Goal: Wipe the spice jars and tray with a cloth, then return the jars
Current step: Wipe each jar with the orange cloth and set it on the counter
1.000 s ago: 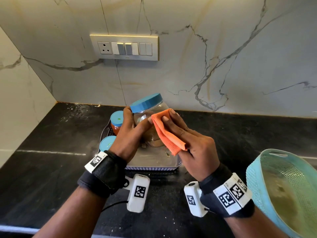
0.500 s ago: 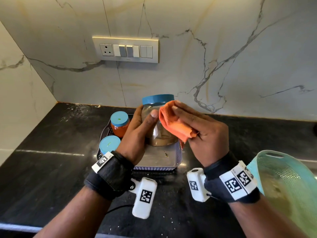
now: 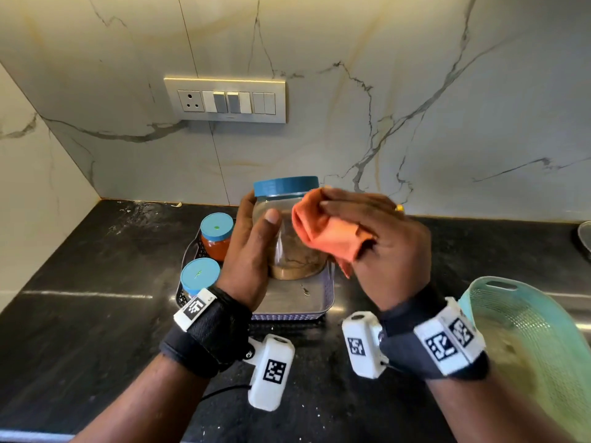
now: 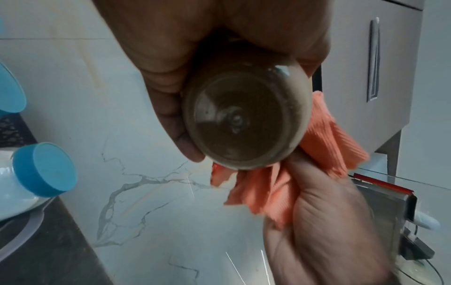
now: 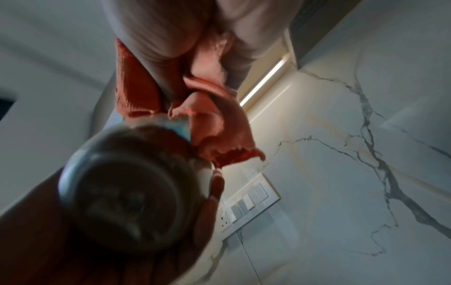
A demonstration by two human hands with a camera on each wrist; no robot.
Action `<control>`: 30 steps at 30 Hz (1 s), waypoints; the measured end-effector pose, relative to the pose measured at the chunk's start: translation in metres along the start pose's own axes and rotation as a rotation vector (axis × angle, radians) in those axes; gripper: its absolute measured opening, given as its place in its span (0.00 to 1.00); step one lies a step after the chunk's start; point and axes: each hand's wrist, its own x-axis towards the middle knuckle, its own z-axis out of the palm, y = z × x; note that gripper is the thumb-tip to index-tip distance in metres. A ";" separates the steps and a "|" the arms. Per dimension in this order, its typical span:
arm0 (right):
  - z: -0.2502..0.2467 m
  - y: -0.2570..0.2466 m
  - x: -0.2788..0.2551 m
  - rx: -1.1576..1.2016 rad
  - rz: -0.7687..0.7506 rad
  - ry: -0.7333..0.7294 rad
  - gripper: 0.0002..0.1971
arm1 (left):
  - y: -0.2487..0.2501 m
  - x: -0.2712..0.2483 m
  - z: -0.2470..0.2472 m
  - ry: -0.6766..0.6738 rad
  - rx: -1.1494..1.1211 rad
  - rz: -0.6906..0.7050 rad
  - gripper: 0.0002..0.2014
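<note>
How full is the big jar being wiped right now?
Mostly empty: the big jar shows brown powder only along its bottom, clear above.

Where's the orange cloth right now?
Head view, centre: the orange cloth is in the right hand, pressed on the right side of the big jar held above the tray.

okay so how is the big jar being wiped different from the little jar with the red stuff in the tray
The big jar is held up in the left hand, clear of the tray; the red-filled jar stands in the tray. The big jar is wider and taller, with brown powder only at its bottom; the red-filled jar looks nearly full. The orange cloth in the right hand presses only on the big jar. Both have blue lids.
</note>
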 end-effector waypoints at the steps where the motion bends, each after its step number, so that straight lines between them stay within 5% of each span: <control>1: -0.001 0.001 0.007 0.050 0.029 -0.004 0.18 | 0.001 0.000 0.001 0.003 -0.013 0.000 0.46; 4: 0.000 -0.004 0.005 0.107 0.065 -0.063 0.14 | 0.007 0.005 0.000 0.015 -0.088 0.025 0.43; 8: 0.003 -0.014 -0.029 0.088 0.073 -0.127 0.14 | 0.013 0.006 -0.004 0.015 -0.108 0.023 0.52; 14: 0.004 -0.010 -0.020 0.024 0.060 -0.083 0.12 | 0.014 0.006 -0.011 -0.110 -0.039 -0.044 0.33; 19: 0.008 -0.017 -0.024 -0.112 0.015 -0.152 0.19 | 0.008 0.003 -0.003 -0.046 0.085 -0.053 0.44; 26: 0.006 0.003 0.016 -0.039 0.090 -0.056 0.14 | -0.004 0.005 -0.011 -0.036 0.022 -0.130 0.53; 30: 0.006 -0.004 -0.012 0.003 0.056 -0.151 0.09 | 0.002 0.009 -0.011 -0.003 -0.056 -0.092 0.44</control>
